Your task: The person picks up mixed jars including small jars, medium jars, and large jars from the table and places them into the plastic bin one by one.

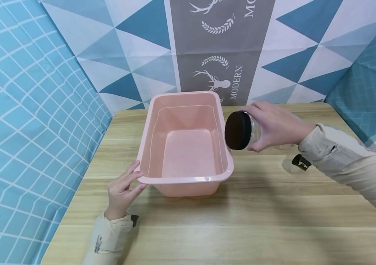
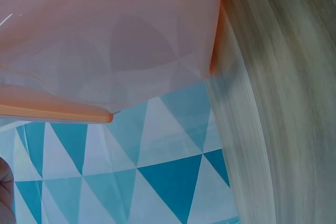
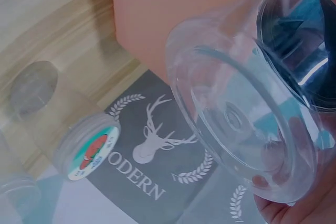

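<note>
A pink plastic basin (image 1: pixel 188 180) stands on the wooden table. At its near left corner my left hand (image 1: pixel 121 191) holds the rim, fingers over the top edge and thumb at the front side. In the left wrist view just a sliver of that hand (image 2: pixel 6 192) shows at the left edge, beside the basin wall (image 2: pixel 131 35). My right hand (image 1: pixel 270 125) grips a clear jar (image 3: pixel 236 108) with a black lid (image 1: pixel 237 130), held tilted beside the basin's right rim. The jar looks see-through, and its lid faces the head camera.
On the table to the right, partly hidden under the right forearm, is a clear jar (image 1: pixel 288 164). The right wrist view shows a clear jar with a printed lid (image 3: pixel 92 153) and another clear container (image 3: pixel 18 192). Patterned cloth (image 1: pixel 141 44) hangs behind the table.
</note>
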